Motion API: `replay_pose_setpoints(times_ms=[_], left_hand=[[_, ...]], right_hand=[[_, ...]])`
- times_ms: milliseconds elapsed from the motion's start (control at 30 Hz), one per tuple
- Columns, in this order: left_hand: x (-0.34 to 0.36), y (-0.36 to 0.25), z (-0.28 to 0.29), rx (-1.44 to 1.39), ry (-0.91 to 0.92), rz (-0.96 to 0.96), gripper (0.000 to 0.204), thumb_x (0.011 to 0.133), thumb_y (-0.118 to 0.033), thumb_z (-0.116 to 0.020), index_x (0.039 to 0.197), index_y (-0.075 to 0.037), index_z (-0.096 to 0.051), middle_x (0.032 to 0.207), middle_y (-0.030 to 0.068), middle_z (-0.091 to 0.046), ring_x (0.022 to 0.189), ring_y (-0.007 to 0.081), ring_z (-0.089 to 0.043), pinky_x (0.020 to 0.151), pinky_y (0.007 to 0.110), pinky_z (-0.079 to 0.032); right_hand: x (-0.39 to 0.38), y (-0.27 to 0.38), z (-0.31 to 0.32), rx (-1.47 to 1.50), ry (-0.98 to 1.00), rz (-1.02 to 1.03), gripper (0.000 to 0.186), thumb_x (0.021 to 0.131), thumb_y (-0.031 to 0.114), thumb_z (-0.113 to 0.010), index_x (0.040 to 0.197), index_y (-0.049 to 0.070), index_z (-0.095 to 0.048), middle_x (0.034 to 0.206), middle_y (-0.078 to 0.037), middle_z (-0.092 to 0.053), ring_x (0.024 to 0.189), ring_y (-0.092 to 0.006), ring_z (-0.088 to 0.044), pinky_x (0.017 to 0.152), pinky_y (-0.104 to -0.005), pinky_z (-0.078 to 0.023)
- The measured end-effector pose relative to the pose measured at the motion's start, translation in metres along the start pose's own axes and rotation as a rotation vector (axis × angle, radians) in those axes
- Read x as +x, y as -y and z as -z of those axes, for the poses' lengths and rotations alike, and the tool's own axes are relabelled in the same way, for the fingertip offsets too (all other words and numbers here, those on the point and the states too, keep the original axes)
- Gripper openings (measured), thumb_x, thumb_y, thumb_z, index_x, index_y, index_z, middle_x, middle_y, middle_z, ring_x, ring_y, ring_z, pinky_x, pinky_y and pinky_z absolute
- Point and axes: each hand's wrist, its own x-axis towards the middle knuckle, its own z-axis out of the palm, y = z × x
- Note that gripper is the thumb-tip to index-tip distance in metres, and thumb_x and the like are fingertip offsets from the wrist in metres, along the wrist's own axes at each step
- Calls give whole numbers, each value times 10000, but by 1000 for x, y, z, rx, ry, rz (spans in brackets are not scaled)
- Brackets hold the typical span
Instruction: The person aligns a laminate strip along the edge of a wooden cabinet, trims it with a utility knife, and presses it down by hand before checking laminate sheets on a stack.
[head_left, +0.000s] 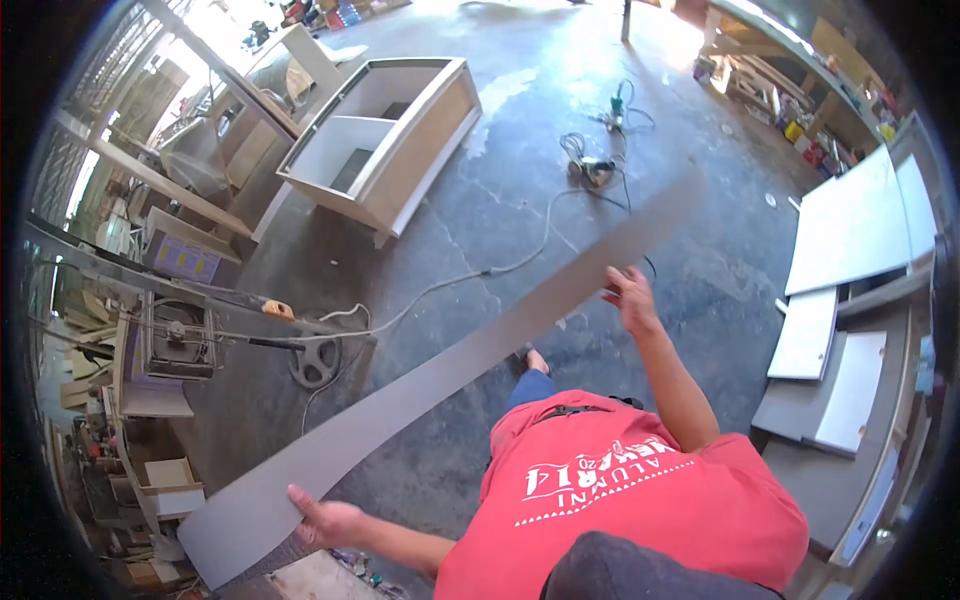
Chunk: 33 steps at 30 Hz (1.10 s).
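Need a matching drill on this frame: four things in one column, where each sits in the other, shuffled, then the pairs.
Things:
1. left hand
2. right hand
3. open cabinet
4. white panels

Places:
A. on its side on the concrete floor, upper left of centre
B. gripping the long grey strip near its lower-left end
C. stacked at the right edge of the view
D. at the strip's edge, past its middle toward the upper right

Pairs: 1-B, 2-D, 3-A, 4-C
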Motion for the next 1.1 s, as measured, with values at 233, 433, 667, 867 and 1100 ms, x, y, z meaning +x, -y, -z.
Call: replay_pose_setpoints(times_ms=[233, 433, 667, 867, 1100], left_hand=[[-12, -13, -238, -259, 388, -145, 209, 865, 2, -697, 1063, 60, -664, 1068, 148, -676, 941, 212, -629, 878, 325, -500], [3, -13, -403, -464, 738, 26, 290, 856, 14, -703, 1130, 26, -606, 1067, 80, -653, 966, 158, -610, 887, 311, -486], [18, 52, -580, -528, 705, 477, 247, 902, -56, -671, 1137, -19, -604, 1041, 43, -652, 932, 122, -614, 815, 271, -501], [22, 80, -691, -564, 448, 694, 211, 890, -51, -684, 1094, -59, -629, 1029, 24, -669, 913, 116, -633, 796, 248, -508], [48, 101, -754, -410, 243, 719, 208, 902, -102, -691, 1091, -64, -615, 1017, 20, -665, 902, 116, -622, 764, 258, -503]], right_hand=[[142, -13, 77, 436, -393, -152, 119, 919, 186, -651, 1008, 117, -614, 929, -15, -660, 805, -165, -633, 665, -336, -535], [217, -6, 95, 595, -583, -15, 100, 912, 136, -620, 982, 73, -656, 920, -60, -697, 854, -216, -673, 729, -366, -562], [368, 30, 88, 703, -634, -100, 217, 953, 179, -531, 1049, 15, -636, 1029, -107, -688, 938, -255, -677, 791, -405, -571], [540, 111, 40, 614, -641, -6, 222, 949, 199, -573, 1076, 37, -656, 1003, -84, -700, 922, -234, -677, 793, -371, -561], [698, 250, -131, 273, -267, 171, 354, 951, 212, -582, 1276, 84, -525, 1155, -63, -620, 1043, -209, -614, 853, -373, -519]])
